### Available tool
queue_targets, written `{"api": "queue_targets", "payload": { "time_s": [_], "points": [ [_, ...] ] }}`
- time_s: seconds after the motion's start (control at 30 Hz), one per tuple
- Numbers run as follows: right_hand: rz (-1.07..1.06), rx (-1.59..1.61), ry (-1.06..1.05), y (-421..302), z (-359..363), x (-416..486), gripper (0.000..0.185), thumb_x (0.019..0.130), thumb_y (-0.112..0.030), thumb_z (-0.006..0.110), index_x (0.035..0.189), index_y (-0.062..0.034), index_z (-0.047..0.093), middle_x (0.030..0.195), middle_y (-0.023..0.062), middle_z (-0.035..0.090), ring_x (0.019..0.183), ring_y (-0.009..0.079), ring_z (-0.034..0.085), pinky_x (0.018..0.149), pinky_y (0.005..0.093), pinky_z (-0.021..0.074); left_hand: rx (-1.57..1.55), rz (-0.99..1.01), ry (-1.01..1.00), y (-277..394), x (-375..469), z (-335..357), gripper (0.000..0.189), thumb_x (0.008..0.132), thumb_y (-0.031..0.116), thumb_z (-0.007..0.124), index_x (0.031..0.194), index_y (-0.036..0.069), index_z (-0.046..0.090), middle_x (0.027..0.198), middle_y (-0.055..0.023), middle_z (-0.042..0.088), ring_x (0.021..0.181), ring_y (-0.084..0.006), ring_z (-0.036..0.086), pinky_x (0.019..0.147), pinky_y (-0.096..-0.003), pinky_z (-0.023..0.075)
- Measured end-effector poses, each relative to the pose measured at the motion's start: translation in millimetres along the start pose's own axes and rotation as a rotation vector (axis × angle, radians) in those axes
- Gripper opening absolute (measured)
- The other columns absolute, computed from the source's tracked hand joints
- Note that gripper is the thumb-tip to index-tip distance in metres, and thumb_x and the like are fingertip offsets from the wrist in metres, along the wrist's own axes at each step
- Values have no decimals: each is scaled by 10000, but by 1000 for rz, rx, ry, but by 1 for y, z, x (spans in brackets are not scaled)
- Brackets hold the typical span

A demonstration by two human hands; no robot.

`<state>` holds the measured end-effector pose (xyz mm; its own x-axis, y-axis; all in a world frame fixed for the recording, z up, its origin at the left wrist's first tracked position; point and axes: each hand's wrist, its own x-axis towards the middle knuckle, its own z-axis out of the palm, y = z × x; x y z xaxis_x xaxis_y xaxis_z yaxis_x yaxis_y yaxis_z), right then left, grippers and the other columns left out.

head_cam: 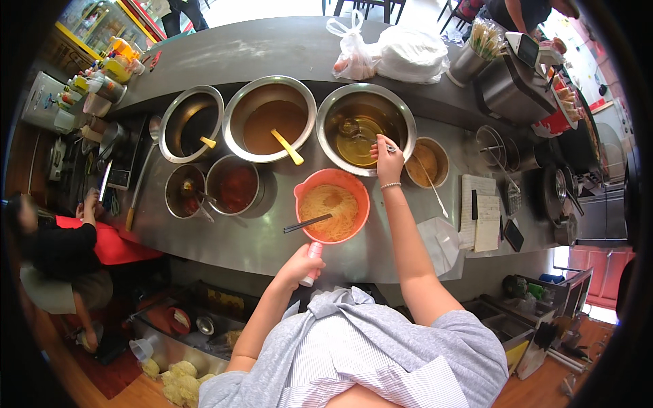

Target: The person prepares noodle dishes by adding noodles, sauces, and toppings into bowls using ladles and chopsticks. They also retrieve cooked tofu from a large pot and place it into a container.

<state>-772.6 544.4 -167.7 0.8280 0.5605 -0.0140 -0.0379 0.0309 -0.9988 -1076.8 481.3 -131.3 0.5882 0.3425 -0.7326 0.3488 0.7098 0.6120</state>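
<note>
My left hand [301,265] grips the handle of a pink plastic pot [366,196], which stands at the front of the steel counter. Noodles [326,204] fill it, a patch of brown powder or sauce on top, and dark chopsticks [308,223] lean over its near left side. Above the pot, my right hand [388,155] holds the handle of a metal ladle [349,127]. The ladle's bowl is inside a large steel basin [326,115] of clear yellow liquid, probably oil. Close to that wrist stands a steel pot of brown powder [423,160] with a thin spoon.
Left of the oil stand basins of brown sauce [262,130] and dark liquid [189,125], with yellow-handled utensils. Nearer are two steel pots, one with red sauce [234,188]. Notebooks [487,224] and a phone [513,235] lie right. A person [61,239] works at far left.
</note>
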Motion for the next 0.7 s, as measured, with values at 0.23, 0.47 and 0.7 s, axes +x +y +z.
{"api": "queue_targets", "payload": {
  "time_s": [0.23,0.47,0.7],
  "points": [
    [-86,75,-58,-47,-56,-22,259,929,-176,514,1013,38,632,738,69,639,640,91,595,592,205,485,3,2,8,18,1,1,299,696,51,614,921,23,419,660,-56,518,484,-125,515,439,-250,442],
    [-44,14,-265,-118,-110,-89,233,913,-135,542,1031,52,617,831,107,642,710,144,615,640,246,507,28,-8,-23,24,2,-1,293,687,79,620,892,23,417,657,-71,518,497,-136,518,445,-271,433],
    [-734,-734,-445,-69,-91,-79,190,840,-40,605,1024,-6,635,853,132,621,763,208,632,633,295,486,-24,8,-20,23,0,3,292,706,70,620,912,20,420,687,-64,519,500,-129,521,439,-260,429]
  ]
}}
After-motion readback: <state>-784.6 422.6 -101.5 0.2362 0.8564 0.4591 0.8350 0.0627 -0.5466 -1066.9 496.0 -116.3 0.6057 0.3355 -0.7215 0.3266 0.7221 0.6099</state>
